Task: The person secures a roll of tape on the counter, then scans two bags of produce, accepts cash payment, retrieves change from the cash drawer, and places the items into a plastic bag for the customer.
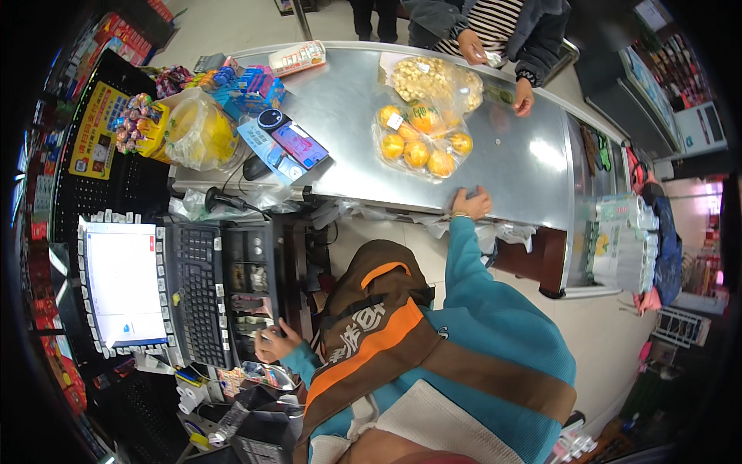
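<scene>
My left hand (pixel 277 342) is at the near end of an open cash drawer (pixel 255 251), its fingers apart and no object visible in them. Compartments in the drawer hold coins and notes. On the metal counter's (pixel 348 100) near edge rests my right hand (pixel 472 203), fingers apart and holding nothing. Just beyond it lies a clear bag of oranges (pixel 417 153) with a white label. Touching that bag on its far side is a clear bag of small pale-yellow round pieces (pixel 421 77), their kind too small to tell.
A person in a striped top (pixel 487 23) stands across the counter, holding something small and white. Left of the drawer are a keyboard (pixel 197 290) and a lit screen (pixel 124 282). A payment device (pixel 290 143) and lollipops (pixel 139 124) stand at the counter's left.
</scene>
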The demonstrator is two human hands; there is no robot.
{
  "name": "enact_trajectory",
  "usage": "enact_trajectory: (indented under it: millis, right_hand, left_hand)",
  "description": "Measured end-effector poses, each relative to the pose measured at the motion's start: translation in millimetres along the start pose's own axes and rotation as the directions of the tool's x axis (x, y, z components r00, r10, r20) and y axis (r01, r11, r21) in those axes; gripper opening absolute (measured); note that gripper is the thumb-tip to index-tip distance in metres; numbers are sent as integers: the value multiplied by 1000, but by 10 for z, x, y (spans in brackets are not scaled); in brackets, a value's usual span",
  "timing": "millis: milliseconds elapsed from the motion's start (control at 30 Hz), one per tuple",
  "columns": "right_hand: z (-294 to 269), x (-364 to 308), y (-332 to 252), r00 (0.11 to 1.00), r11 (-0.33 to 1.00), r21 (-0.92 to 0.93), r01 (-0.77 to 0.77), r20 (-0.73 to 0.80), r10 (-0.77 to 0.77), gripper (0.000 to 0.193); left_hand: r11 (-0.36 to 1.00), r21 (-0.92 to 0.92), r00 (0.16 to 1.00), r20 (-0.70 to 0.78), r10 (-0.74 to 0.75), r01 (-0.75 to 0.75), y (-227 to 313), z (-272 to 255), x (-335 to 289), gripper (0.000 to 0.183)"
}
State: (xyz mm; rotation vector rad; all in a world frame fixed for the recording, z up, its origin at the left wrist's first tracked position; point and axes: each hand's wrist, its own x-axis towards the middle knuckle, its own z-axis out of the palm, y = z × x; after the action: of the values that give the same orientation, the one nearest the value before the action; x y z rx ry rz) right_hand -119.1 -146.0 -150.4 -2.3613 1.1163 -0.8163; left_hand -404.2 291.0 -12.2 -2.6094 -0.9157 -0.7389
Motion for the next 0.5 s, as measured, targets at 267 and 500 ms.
enact_trajectory:
  millis: [267, 500]
  right_hand:
    - [-390, -1054, -114, 930, 933, 222, 283, 174, -324, 50]
    - [-684, -1930, 417, 862, 984, 176, 39, 492, -123, 50]
  left_hand:
    - [952, 127, 958, 29, -285, 280, -945, 425, 602, 61]
    - [998, 44, 998, -47, -40, 42, -1583, 131, 982, 66]
